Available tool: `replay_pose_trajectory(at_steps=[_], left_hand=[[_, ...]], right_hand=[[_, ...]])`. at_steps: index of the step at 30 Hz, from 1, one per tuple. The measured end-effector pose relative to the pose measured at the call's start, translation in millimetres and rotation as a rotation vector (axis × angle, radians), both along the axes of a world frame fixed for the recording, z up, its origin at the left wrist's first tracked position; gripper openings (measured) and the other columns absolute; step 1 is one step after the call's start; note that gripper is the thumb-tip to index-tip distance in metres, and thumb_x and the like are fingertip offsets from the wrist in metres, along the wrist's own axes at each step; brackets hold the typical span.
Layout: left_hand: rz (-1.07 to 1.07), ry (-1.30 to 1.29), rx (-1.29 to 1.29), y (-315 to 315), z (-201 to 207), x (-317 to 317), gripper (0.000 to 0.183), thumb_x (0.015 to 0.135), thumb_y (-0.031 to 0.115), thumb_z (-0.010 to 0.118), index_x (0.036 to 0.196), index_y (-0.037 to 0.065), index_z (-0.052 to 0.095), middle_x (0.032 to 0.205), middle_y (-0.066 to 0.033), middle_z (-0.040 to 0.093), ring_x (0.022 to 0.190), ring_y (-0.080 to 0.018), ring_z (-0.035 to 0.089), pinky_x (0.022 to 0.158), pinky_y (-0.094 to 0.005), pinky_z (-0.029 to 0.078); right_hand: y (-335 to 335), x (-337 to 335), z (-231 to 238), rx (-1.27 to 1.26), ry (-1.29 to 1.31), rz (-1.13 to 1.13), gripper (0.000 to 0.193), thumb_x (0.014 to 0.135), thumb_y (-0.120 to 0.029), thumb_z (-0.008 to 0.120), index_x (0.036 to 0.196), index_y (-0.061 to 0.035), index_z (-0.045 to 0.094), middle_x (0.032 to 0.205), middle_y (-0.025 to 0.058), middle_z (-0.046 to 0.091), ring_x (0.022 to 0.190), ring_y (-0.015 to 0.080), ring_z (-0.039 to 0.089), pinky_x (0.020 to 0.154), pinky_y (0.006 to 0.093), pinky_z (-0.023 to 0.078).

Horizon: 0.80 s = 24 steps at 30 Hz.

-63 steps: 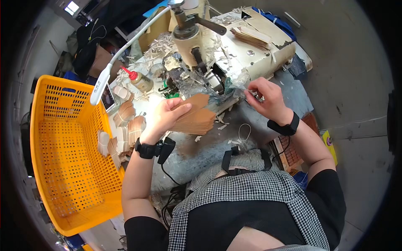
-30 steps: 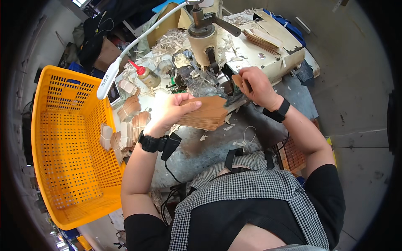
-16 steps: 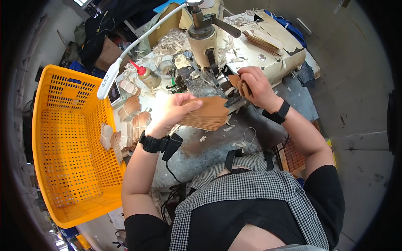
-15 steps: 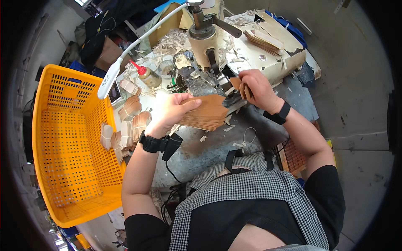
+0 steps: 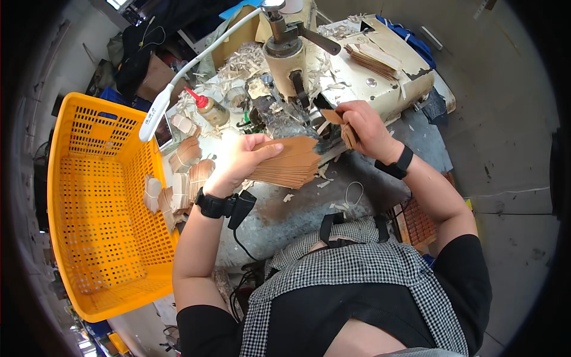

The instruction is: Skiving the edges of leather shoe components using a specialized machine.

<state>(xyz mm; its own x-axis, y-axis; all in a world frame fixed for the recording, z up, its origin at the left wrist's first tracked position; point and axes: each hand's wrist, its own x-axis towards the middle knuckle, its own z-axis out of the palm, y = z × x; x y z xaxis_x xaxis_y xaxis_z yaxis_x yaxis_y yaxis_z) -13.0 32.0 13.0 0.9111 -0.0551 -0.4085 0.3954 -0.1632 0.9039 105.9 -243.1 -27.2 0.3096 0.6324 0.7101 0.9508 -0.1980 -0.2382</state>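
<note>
My left hand is closed round a fanned stack of brown leather-like pieces, thumb on top, above the front of the worktable. Several smaller brown pieces are pinched in my right hand; its fingers curl over them and hide part. That hand is beside the working end of a cream bench machine, just right of its dark metal foot. Whether the pieces touch the machine, I cannot tell.
An orange perforated crate stands at the left, next to banded bundles of pieces. Behind them are a red-tipped bottle and a white lamp. Pale scraps litter the table. Another brown stack lies on the machine's right side.
The pieces in my right hand have turned, and one now sticks out further to the left. My left hand and its stack have shifted very slightly left.
</note>
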Motion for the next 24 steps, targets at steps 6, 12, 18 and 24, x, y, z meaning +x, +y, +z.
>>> replay_pose_trajectory(at_steps=[6, 12, 18, 24], left_hand=[[0.039, 0.005, 0.006, -2.8, -1.8, -4.8, 0.018, 0.089, 0.023, 0.068, 0.09, 0.006, 0.063, 0.082, 0.0023, 0.065, 0.07, -0.0028, 0.058, 0.064, -0.0198, 0.046], [0.036, -0.002, 0.011, -4.5, -1.8, -7.2, 0.016, 0.09, 0.02, 0.067, 0.093, 0.005, 0.063, 0.085, 0.0016, 0.065, 0.073, -0.0029, 0.059, 0.066, -0.02, 0.048], [0.06, -0.001, 0.017, -5.8, -2.9, -10.9, 0.017, 0.091, 0.021, 0.066, 0.093, 0.005, 0.063, 0.086, 0.0016, 0.066, 0.072, -0.0029, 0.059, 0.066, -0.0199, 0.048], [0.112, -0.02, -0.013, -1.9, -2.4, -9.2, 0.018, 0.092, 0.022, 0.066, 0.094, 0.004, 0.064, 0.084, 0.0013, 0.066, 0.07, -0.0027, 0.058, 0.065, -0.0196, 0.047]], right_hand=[[-0.8, -2.9, -4.0, -0.074, 0.105, -0.008, 0.034, 0.067, 0.004, 0.063, 0.098, -0.0022, 0.05, 0.102, 0.015, 0.055, 0.096, 0.0346, 0.052, 0.084, 0.0416, 0.044], [7.4, -3.3, -0.6, -0.058, 0.114, -0.079, 0.044, 0.065, 0.008, 0.062, 0.107, -0.0019, 0.052, 0.099, 0.0144, 0.054, 0.095, 0.0341, 0.051, 0.083, 0.0404, 0.044], [12.1, -7.7, 2.1, -0.053, 0.072, -0.037, 0.038, 0.068, 0.003, 0.065, 0.105, -0.0035, 0.055, 0.094, 0.0126, 0.056, 0.086, 0.0325, 0.054, 0.077, 0.0394, 0.046], [6.1, -10.2, -0.4, -0.016, 0.111, -0.028, 0.035, 0.069, -0.001, 0.067, 0.102, -0.0039, 0.057, 0.093, 0.012, 0.056, 0.086, 0.031, 0.056, 0.075, 0.0381, 0.047]])
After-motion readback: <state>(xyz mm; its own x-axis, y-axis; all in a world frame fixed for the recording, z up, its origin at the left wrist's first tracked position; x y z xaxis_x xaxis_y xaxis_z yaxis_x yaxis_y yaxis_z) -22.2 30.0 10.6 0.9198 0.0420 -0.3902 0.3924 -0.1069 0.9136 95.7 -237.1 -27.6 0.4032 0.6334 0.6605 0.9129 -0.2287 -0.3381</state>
